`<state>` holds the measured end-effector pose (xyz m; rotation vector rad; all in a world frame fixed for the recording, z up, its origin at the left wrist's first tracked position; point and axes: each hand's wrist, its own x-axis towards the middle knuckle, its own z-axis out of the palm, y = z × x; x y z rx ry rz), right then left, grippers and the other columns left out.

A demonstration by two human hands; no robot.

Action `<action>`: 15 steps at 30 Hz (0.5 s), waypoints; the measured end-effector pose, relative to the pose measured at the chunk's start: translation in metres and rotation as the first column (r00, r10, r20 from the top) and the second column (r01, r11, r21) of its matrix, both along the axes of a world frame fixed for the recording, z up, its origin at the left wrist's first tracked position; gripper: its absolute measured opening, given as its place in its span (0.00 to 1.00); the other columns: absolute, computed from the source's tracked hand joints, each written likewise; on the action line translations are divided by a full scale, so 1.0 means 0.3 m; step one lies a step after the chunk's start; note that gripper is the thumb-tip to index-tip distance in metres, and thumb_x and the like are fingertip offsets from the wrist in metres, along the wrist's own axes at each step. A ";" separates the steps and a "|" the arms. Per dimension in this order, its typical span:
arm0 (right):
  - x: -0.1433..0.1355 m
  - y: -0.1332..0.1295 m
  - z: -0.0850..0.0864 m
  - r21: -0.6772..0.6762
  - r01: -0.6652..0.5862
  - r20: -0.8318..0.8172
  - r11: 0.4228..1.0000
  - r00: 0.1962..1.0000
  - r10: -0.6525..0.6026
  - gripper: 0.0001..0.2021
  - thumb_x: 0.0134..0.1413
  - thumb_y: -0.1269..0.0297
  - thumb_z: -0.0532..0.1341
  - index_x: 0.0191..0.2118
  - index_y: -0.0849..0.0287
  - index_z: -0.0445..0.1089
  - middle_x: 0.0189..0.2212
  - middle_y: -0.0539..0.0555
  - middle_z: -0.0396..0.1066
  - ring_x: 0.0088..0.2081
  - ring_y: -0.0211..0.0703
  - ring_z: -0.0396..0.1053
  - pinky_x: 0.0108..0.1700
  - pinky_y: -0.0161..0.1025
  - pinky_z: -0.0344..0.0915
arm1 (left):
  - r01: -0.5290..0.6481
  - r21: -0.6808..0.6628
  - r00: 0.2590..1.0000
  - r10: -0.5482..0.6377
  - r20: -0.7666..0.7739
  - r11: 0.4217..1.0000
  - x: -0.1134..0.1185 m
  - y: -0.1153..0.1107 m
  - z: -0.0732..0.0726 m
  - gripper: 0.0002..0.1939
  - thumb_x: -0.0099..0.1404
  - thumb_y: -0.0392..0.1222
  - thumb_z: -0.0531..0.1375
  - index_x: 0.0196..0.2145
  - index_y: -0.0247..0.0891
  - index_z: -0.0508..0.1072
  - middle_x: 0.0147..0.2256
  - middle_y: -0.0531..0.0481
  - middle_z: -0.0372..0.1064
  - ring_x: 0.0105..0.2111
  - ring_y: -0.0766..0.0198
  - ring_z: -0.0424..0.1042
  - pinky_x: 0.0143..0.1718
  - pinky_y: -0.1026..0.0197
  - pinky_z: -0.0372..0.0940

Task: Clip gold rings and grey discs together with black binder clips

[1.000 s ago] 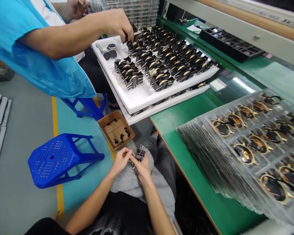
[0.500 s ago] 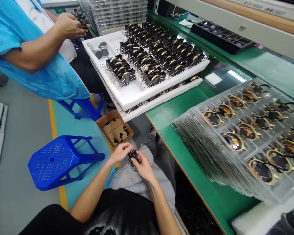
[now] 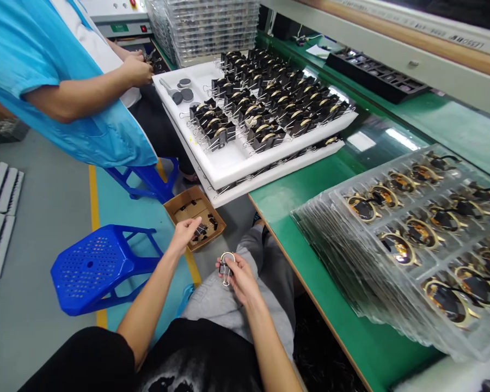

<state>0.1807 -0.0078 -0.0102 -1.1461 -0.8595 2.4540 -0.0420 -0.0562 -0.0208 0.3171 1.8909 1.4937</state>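
Note:
My left hand (image 3: 184, 235) is over the near rim of the cardboard box (image 3: 220, 231), thumb and fingers pinched on a black binder clip (image 3: 200, 230). Several more black clips lie in the box. Above my lap, my right hand (image 3: 242, 279) grips a round watch case (image 3: 227, 256) with a pale metal rim. Another binder clip, its wire handles pointing toward me, is clamped on the case. My fingers cover part of both.
White foam trays (image 3: 224, 177) of clipped watch cases overhang the green table (image 3: 277, 209). Stacked clear plastic trays (image 3: 335, 245) of gold watch parts stand at right. A blue stool (image 3: 90, 264) is at left. A co-worker in blue (image 3: 102, 125) handles small dark parts.
My left hand has left the watch case and moved left and up to the box with a clip. My right hand keeps the case, now turned rim-up. The co-worker's hands have lowered.

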 end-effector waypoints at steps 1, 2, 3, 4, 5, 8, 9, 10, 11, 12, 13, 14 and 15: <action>-0.011 -0.001 -0.004 -0.026 0.048 -0.006 0.999 0.999 -0.048 0.22 0.43 0.51 0.76 0.39 0.61 0.73 0.39 0.57 0.78 0.38 0.46 0.77 0.32 0.36 0.74 | -0.001 -0.008 1.000 0.001 0.001 1.000 -0.026 -0.001 0.003 0.26 0.57 0.64 0.66 0.24 0.35 0.71 0.17 0.57 0.57 0.17 0.72 0.55 0.18 0.67 0.50; -0.022 -0.001 -0.008 -0.051 0.096 -0.015 0.994 0.995 -0.097 0.22 0.42 0.52 0.76 0.38 0.60 0.73 0.38 0.56 0.78 0.39 0.47 0.77 0.33 0.38 0.75 | 0.004 -0.014 1.000 -0.004 0.001 1.000 -0.043 -0.004 0.006 0.25 0.57 0.63 0.65 0.23 0.35 0.70 0.17 0.57 0.56 0.16 0.72 0.54 0.18 0.67 0.50; -0.034 -0.002 -0.012 -0.072 0.145 -0.027 0.987 0.989 -0.147 0.21 0.41 0.53 0.76 0.38 0.59 0.72 0.37 0.55 0.77 0.39 0.47 0.77 0.35 0.40 0.75 | 0.017 -0.020 1.000 -0.017 0.002 1.000 -0.050 -0.010 0.008 0.24 0.57 0.62 0.65 0.24 0.36 0.70 0.17 0.57 0.57 0.17 0.71 0.55 0.18 0.67 0.50; -0.046 -0.001 -0.014 -0.092 0.195 -0.039 0.976 0.979 -0.199 0.21 0.41 0.53 0.77 0.38 0.58 0.72 0.36 0.53 0.76 0.40 0.47 0.77 0.38 0.42 0.76 | 0.041 -0.025 0.999 -0.040 0.005 0.999 -0.047 -0.017 0.009 0.22 0.58 0.60 0.64 0.24 0.36 0.71 0.18 0.55 0.60 0.17 0.70 0.57 0.18 0.67 0.51; -0.058 0.000 -0.017 -0.108 0.247 -0.051 0.963 0.966 -0.253 0.21 0.41 0.54 0.77 0.38 0.57 0.71 0.36 0.51 0.76 0.40 0.46 0.76 0.41 0.44 0.76 | 0.073 -0.032 0.997 -0.073 0.007 0.997 -0.038 -0.025 0.009 0.20 0.58 0.58 0.63 0.26 0.35 0.72 0.20 0.53 0.64 0.19 0.69 0.60 0.18 0.67 0.52; -0.089 0.004 -0.020 -0.134 0.379 -0.074 0.916 0.918 -0.390 0.21 0.41 0.53 0.77 0.38 0.54 0.72 0.38 0.48 0.75 0.41 0.42 0.74 0.47 0.46 0.75 | 0.163 -0.063 0.986 -0.165 -0.028 0.985 0.010 -0.042 -0.002 0.15 0.57 0.52 0.63 0.29 0.36 0.76 0.28 0.48 0.72 0.26 0.63 0.69 0.24 0.65 0.59; -0.097 0.005 -0.021 -0.137 0.405 -0.077 0.904 0.905 -0.417 0.20 0.41 0.54 0.77 0.39 0.54 0.72 0.39 0.48 0.75 0.42 0.41 0.74 0.48 0.45 0.74 | 0.171 -0.080 0.983 -0.176 -0.059 0.982 0.022 -0.043 -0.009 0.14 0.56 0.51 0.64 0.29 0.36 0.77 0.29 0.47 0.73 0.29 0.61 0.70 0.28 0.65 0.61; -0.104 0.005 -0.022 -0.141 0.422 -0.077 0.895 0.897 -0.435 0.20 0.42 0.54 0.77 0.39 0.54 0.72 0.39 0.48 0.76 0.42 0.40 0.74 0.48 0.44 0.74 | 0.160 -0.102 0.980 -0.170 -0.100 0.982 0.030 -0.042 -0.017 0.14 0.57 0.52 0.64 0.29 0.37 0.76 0.30 0.47 0.73 0.32 0.59 0.71 0.31 0.64 0.63; -0.108 0.004 -0.024 -0.146 0.434 -0.076 0.889 0.891 -0.448 0.20 0.41 0.55 0.77 0.39 0.54 0.73 0.40 0.48 0.76 0.41 0.40 0.74 0.48 0.44 0.74 | 0.129 -0.128 0.978 -0.147 -0.147 0.983 0.032 -0.038 -0.025 0.15 0.58 0.53 0.64 0.29 0.37 0.76 0.31 0.45 0.74 0.35 0.57 0.72 0.35 0.63 0.63; -0.111 0.002 -0.026 -0.151 0.443 -0.072 0.884 0.887 -0.457 0.21 0.41 0.55 0.78 0.39 0.54 0.73 0.40 0.48 0.76 0.41 0.40 0.74 0.48 0.45 0.74 | 0.083 -0.156 0.974 -0.113 -0.195 0.984 0.030 -0.032 -0.033 0.17 0.58 0.55 0.64 0.31 0.36 0.76 0.34 0.44 0.74 0.39 0.55 0.72 0.37 0.62 0.63; -0.112 -0.001 -0.029 -0.156 0.450 -0.067 0.879 0.883 -0.464 0.21 0.40 0.56 0.78 0.39 0.54 0.73 0.39 0.48 0.76 0.41 0.41 0.74 0.48 0.45 0.74 | 0.030 -0.183 0.968 -0.074 -0.239 0.983 0.025 -0.026 -0.040 0.19 0.59 0.57 0.64 0.35 0.36 0.76 0.37 0.41 0.74 0.41 0.52 0.71 0.38 0.60 0.62; -0.112 -0.004 -0.032 -0.158 0.458 -0.061 0.875 0.880 -0.471 0.21 0.40 0.56 0.78 0.38 0.55 0.73 0.39 0.48 0.76 0.40 0.41 0.74 0.48 0.46 0.74 | -0.014 -0.208 0.959 -0.046 -0.280 0.978 0.020 -0.020 -0.045 0.22 0.58 0.59 0.65 0.39 0.36 0.76 0.41 0.39 0.73 0.44 0.50 0.70 0.39 0.59 0.62; -0.110 -0.008 -0.036 -0.157 0.466 -0.056 0.871 0.876 -0.479 0.21 0.39 0.56 0.78 0.38 0.55 0.73 0.39 0.48 0.76 0.39 0.41 0.74 0.48 0.47 0.75 | -0.032 -0.226 0.950 -0.041 -0.311 0.974 0.019 -0.015 -0.048 0.26 0.58 0.60 0.65 0.44 0.35 0.75 0.45 0.37 0.72 0.46 0.48 0.69 0.40 0.59 0.62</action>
